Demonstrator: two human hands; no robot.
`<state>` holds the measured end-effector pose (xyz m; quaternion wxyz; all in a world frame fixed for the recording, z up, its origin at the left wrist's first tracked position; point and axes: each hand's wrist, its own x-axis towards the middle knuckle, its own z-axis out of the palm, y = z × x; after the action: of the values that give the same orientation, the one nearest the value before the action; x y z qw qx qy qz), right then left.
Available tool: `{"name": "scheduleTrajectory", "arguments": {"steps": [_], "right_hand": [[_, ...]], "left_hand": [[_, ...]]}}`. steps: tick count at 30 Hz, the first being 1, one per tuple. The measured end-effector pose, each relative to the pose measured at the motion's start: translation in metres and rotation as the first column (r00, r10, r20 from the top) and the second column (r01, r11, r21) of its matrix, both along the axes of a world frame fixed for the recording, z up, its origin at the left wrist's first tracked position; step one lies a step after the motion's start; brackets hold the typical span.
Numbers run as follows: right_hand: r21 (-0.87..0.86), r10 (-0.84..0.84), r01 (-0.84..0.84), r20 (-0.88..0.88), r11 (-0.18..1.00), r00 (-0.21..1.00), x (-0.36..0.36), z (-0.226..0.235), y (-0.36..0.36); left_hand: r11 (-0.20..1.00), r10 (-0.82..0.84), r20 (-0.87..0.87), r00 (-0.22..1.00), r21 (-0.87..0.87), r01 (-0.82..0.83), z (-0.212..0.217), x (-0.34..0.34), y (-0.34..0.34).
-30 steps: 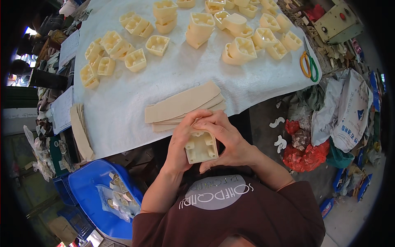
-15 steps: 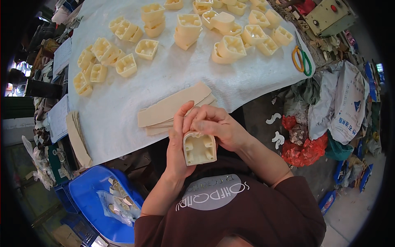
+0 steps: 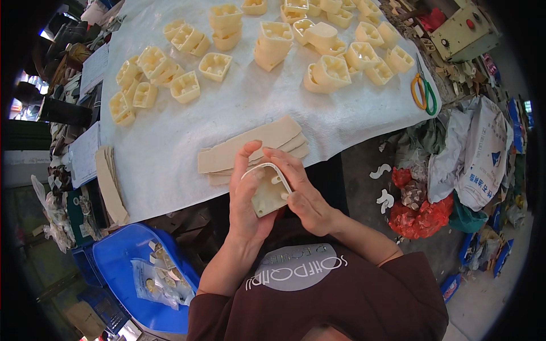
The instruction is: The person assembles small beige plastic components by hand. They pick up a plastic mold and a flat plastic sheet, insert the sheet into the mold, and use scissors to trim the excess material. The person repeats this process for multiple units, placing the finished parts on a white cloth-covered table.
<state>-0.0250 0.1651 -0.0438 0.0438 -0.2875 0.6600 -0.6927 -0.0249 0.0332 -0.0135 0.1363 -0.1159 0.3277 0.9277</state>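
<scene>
A cream plastic housing, hollow side up with small posts inside, is held between both hands just off the table's near edge. My left hand wraps its left side, thumb over the rim. Along its right wall lies my right hand, fingers at the upper edge and thumb at the lower right corner. Just beyond the hands, a fanned stack of beige strips rests on the white-covered table.
Many cream housings stand loose and stacked across the far table. Scissors with orange and green handles lie at the right edge. More beige strips hang near the left edge. A blue tub holds bags and scraps. Sacks lie at right.
The housing has tilted and turned in my hands. My right hand has moved from pinching its top edge to lying along its right side. The view has shifted slightly.
</scene>
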Motion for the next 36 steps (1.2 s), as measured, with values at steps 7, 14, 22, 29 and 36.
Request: {"name": "scheduleTrajectory", "arguments": {"steps": [7,14,22,29,36], "right_hand": [[0.394,-0.092,0.324,-0.506,0.860,0.858,-0.009,0.035,0.010],[0.321,-0.258,0.282,-0.114,0.904,0.959,-0.017,0.047,0.011],[0.125,-0.229,0.210,0.161,0.970,0.960,-0.006,0.025,0.004],[-0.014,-0.138,0.141,0.128,0.990,0.982,-0.013,0.018,0.004],[0.096,-0.206,0.213,-0.082,0.972,0.975,-0.006,0.016,-0.003]], "left_hand": [[0.992,-0.094,-0.104,0.990,0.074,0.102,0.005,-0.003,-0.014],[0.816,-0.122,-0.441,0.889,-0.554,-0.163,0.004,0.016,-0.005],[0.960,-0.094,-0.308,0.947,-0.280,0.004,-0.007,0.007,0.007],[0.992,-0.090,-0.238,0.967,-0.111,0.065,-0.002,0.008,0.010],[0.975,0.120,-0.197,0.973,-0.161,-0.153,-0.001,0.008,0.021]]}}
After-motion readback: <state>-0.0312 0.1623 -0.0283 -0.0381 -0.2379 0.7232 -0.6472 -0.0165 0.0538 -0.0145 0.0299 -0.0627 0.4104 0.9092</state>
